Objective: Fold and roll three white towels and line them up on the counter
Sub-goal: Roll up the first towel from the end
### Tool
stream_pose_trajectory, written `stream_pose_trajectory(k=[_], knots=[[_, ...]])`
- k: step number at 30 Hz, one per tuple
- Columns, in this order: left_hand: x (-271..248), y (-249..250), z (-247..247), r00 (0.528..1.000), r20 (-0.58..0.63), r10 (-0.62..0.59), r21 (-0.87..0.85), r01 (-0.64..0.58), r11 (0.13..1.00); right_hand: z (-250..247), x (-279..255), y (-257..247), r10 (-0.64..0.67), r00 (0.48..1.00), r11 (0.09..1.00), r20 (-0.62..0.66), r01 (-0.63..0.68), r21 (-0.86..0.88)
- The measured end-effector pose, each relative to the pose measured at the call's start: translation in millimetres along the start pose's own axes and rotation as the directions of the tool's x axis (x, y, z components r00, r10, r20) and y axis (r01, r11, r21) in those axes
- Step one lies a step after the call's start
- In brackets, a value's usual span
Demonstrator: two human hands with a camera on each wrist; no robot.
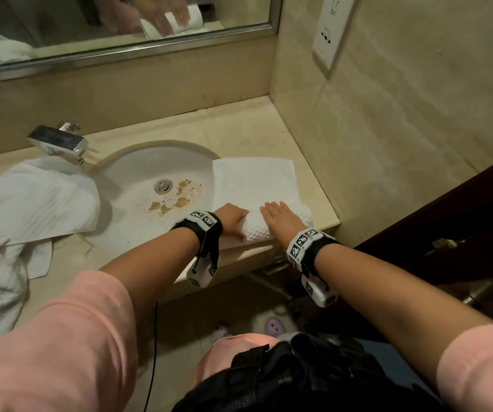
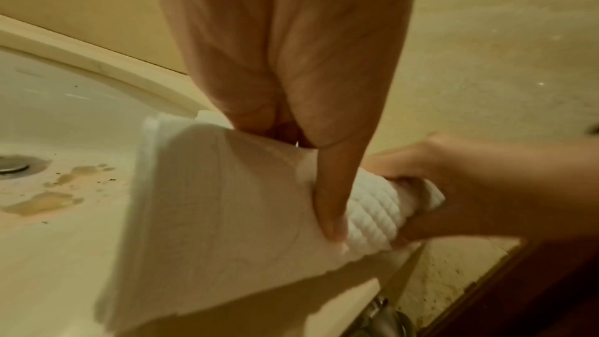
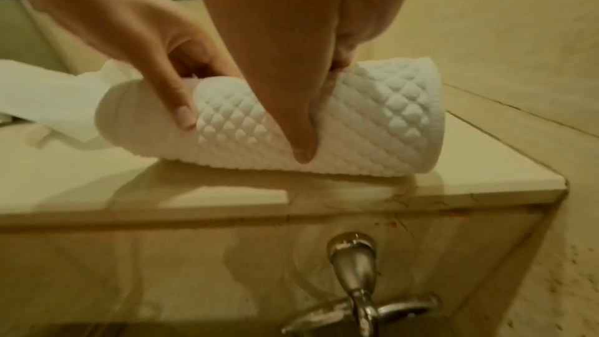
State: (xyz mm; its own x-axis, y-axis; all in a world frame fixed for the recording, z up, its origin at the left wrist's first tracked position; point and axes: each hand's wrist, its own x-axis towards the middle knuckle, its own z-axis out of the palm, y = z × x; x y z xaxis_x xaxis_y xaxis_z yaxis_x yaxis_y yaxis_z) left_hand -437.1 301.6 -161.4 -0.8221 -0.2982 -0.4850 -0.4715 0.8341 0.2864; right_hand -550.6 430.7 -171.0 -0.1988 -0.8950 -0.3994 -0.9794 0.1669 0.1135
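A folded white quilted towel lies on the beige counter right of the sink, its left edge over the basin. Its near end is wound into a roll at the counter's front edge. My left hand grips the roll's left part, thumb on the near face and fingers over the top. My right hand lies over the roll's right part with its thumb pressed on the front. In the right wrist view the roll shows its raised diamond pattern, with the flat towel hidden behind it.
More white towels lie heaped left of the stained sink. A chrome tap stands behind it. A tiled wall with a socket plate closes the right side. A metal fitting juts out below the counter's front.
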Motion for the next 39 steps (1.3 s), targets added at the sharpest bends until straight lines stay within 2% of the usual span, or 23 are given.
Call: stream_pose_trajectory(k=[6, 9, 12, 15, 20, 26, 29, 31, 35, 39], knots=[[-17.9, 15.2, 6.8, 0.99, -0.14, 0.003, 0.074, 0.008, 0.997, -20.0, 24.2, 5.6, 0.011, 0.987, 1.0, 0.161, -0.013, 0.011], [-27.4, 21.0, 18.5, 0.979, -0.205, 0.003, 0.244, 0.048, 0.969, -31.4, 34.1, 7.6, -0.015, 0.969, 0.999, 0.247, 0.022, -0.027], [-32.0, 28.1, 31.3, 0.966, -0.258, -0.008, 0.365, 0.106, 0.925, -37.3, 37.6, 10.1, -0.023, 0.965, 0.998, 0.26, 0.037, -0.049], [-30.5, 34.4, 37.5, 0.962, -0.273, -0.026, 0.403, 0.139, 0.905, -41.3, 37.3, 10.6, -0.009, 0.962, 0.999, 0.271, 0.022, -0.044], [-24.2, 32.3, 27.2, 0.972, -0.233, 0.004, 0.385, 0.088, 0.919, -37.6, 36.8, 13.6, 0.005, 0.966, 1.0, 0.258, -0.002, -0.012], [-8.8, 18.6, -7.8, 0.999, -0.048, -0.007, 0.25, 0.019, 0.968, -25.1, 39.7, 8.5, 0.091, 0.968, 0.996, 0.232, -0.094, 0.001], [1.7, 12.8, -22.1, 0.999, 0.037, -0.034, 0.168, 0.027, 0.985, -17.9, 35.8, 9.6, 0.128, 0.976, 0.992, 0.178, -0.128, -0.01], [8.3, 8.6, -28.4, 0.997, 0.051, -0.052, 0.139, 0.045, 0.989, -18.3, 27.3, 10.7, 0.121, 0.984, 0.993, 0.127, -0.121, -0.009], [19.6, 2.4, -37.3, 0.995, 0.09, -0.049, 0.135, 0.037, 0.99, -20.4, 9.3, 14.8, 0.047, 0.996, 0.998, -0.07, -0.043, 0.051], [20.1, 2.9, -44.2, 0.993, 0.115, -0.025, 0.138, 0.009, 0.99, -18.0, 4.2, 9.5, 0.042, 0.995, 0.997, -0.086, -0.036, 0.074]])
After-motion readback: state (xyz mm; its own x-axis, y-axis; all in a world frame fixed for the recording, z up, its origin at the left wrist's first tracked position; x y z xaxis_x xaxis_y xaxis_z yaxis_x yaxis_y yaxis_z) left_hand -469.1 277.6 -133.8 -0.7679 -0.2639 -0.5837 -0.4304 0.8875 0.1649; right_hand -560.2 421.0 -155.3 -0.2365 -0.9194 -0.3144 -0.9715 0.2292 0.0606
